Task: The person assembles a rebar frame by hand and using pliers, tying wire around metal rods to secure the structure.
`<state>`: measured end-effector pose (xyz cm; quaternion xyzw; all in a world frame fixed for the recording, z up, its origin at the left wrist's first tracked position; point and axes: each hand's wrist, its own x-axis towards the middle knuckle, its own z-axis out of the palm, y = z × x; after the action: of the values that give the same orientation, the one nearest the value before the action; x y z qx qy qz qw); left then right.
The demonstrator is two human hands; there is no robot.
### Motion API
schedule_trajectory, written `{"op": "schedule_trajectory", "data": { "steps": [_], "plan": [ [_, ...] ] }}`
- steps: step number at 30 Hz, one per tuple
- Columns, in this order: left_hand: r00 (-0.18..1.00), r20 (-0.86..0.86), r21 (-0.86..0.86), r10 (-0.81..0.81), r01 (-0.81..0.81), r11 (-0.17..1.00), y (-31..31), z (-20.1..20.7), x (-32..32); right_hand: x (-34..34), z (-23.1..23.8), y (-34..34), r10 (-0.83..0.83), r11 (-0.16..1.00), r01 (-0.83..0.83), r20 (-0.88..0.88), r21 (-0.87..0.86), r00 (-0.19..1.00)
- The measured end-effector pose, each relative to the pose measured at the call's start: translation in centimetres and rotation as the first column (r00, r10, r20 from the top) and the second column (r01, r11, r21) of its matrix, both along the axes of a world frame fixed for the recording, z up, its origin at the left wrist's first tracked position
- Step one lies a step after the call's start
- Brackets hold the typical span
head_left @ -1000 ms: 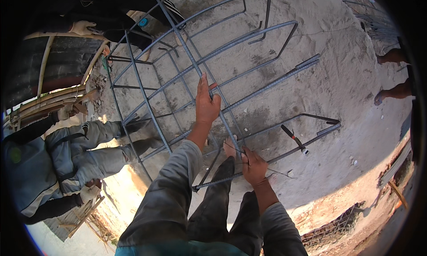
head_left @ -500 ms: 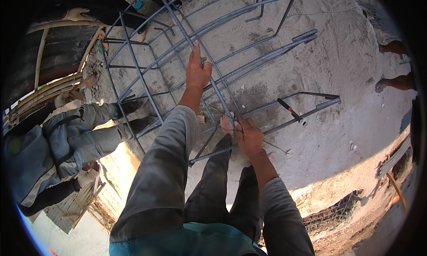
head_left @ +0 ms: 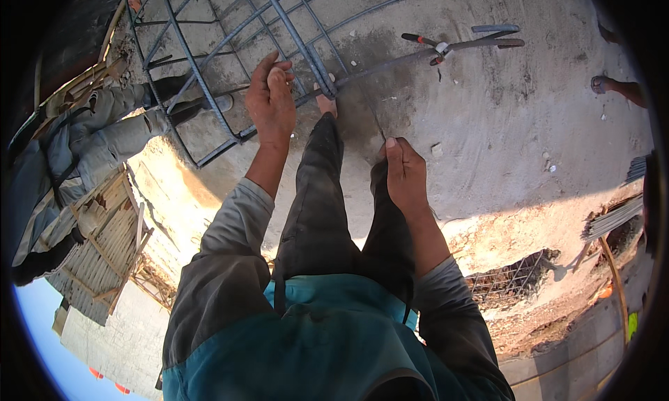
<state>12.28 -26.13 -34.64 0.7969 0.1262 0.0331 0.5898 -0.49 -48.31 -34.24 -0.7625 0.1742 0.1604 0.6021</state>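
Note:
A cage of steel rebar (head_left: 187, 58) lies over the ground at the upper left. My left hand (head_left: 270, 108) is raised beside its near bars, fingers loosely bent and apart, holding nothing. A thick bar (head_left: 296, 35) of the cage ends just beyond that hand, above my bare foot (head_left: 326, 104). Lower and to the right, my right hand (head_left: 406, 174) pinches a thin dark wire (head_left: 376, 115) that runs up toward the rebar. Pincers (head_left: 437, 49) with dark and red handles rest at a long bar on the right.
Another person's legs (head_left: 115, 108) in grey trousers are at the left, close to the cage. Someone's foot (head_left: 601, 85) shows at the far right. A pit with a rebar mesh (head_left: 512, 279) lies at the lower right, near a stack of grey rods (head_left: 613, 218).
My left hand has come off the rebar. My right hand has drawn back toward me from the bars, with the wire in it. The whole view has shifted, so the cage sits higher.

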Motion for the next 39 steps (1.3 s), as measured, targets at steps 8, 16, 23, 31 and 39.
{"op": "schedule_trajectory", "data": {
  "steps": [8,16,23,31,39],
  "plan": [
    [0.654,-0.690,-0.490,0.311,-0.738,0.464,-10.2,5.0,-10.5,-3.3,3.8,0.8,0.281,0.958,-0.281,-0.003,-0.064,0.960],
    [0.882,-0.396,-0.413,0.254,-0.418,0.809,-6.8,0.1,-7.1,2.3,3.1,-0.7,0.312,0.932,-0.287,0.087,-0.224,0.946],
    [0.962,-0.266,0.507,0.070,0.078,0.858,-3.8,-3.5,-0.7,7.5,1.2,-2.1,0.120,0.945,-0.078,0.115,-0.319,0.986],
    [0.845,-0.532,0.354,0.052,0.166,0.920,-3.0,-6.0,1.2,11.0,-1.0,0.8,0.238,0.863,-0.138,0.149,-0.485,0.960],
    [0.913,-0.407,0.217,-0.035,0.134,0.967,-2.6,-5.9,1.7,23.9,-2.9,7.7,0.275,0.874,-0.177,0.161,-0.452,0.948]
  ]
}}
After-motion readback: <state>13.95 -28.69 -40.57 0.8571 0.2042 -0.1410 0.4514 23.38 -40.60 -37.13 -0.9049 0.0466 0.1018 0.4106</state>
